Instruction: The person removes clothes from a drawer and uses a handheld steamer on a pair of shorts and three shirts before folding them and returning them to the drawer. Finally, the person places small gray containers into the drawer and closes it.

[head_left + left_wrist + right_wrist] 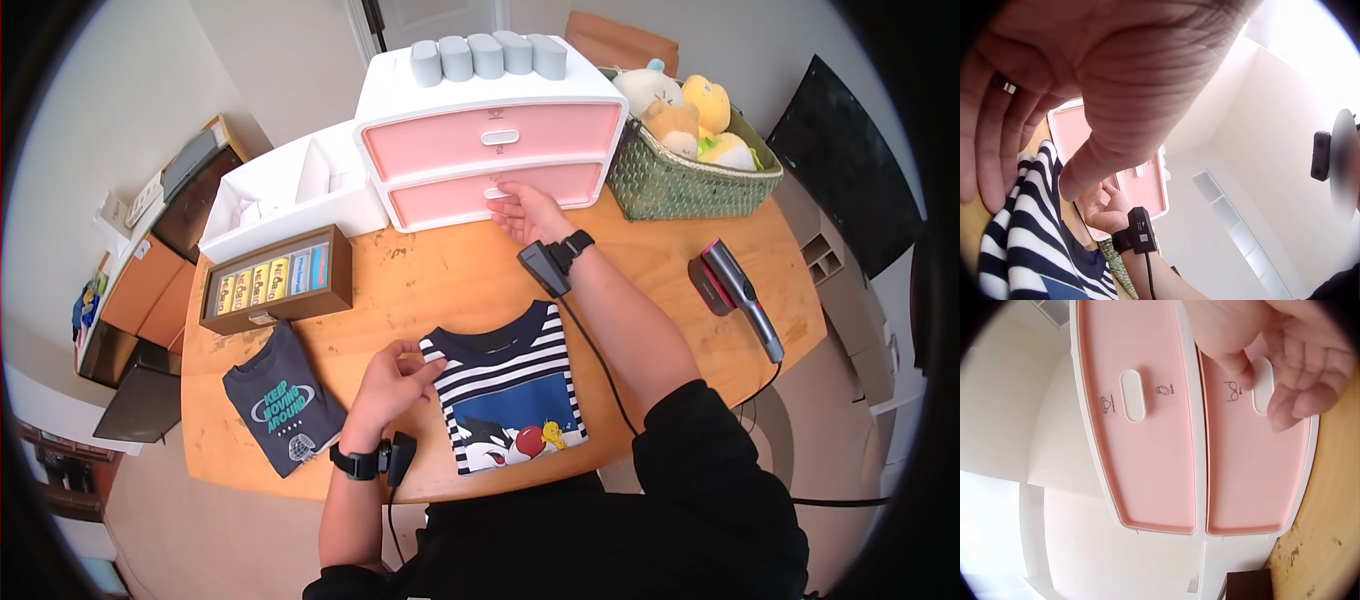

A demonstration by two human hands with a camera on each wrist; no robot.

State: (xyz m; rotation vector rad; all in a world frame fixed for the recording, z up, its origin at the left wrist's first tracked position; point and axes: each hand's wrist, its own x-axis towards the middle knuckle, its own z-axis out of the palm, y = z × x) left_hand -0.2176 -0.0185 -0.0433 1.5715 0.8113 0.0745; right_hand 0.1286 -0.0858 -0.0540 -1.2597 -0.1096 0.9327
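Note:
A white drawer unit (480, 100) with two pink drawer fronts stands at the back of the wooden table. My right hand (528, 212) is at its lower drawer (430, 197). In the right wrist view, thumb and fingers pinch the white handle (1263, 387) from either side, and that drawer looks closed. A folded striped shirt (510, 400) with a cartoon print lies at the near edge. My left hand (393, 385) is at the shirt's left edge, fingers loosely extended and thumb apart, gripping nothing. Left of it lies a folded dark grey shirt (283, 400) with green lettering.
A brown box (340, 270) of small packs and a white divided bin (300, 225) stand on the left. Grey containers (487, 55) top the drawers. A green basket (690, 190) of plush toys and a corded handheld device (740, 290) are on the right.

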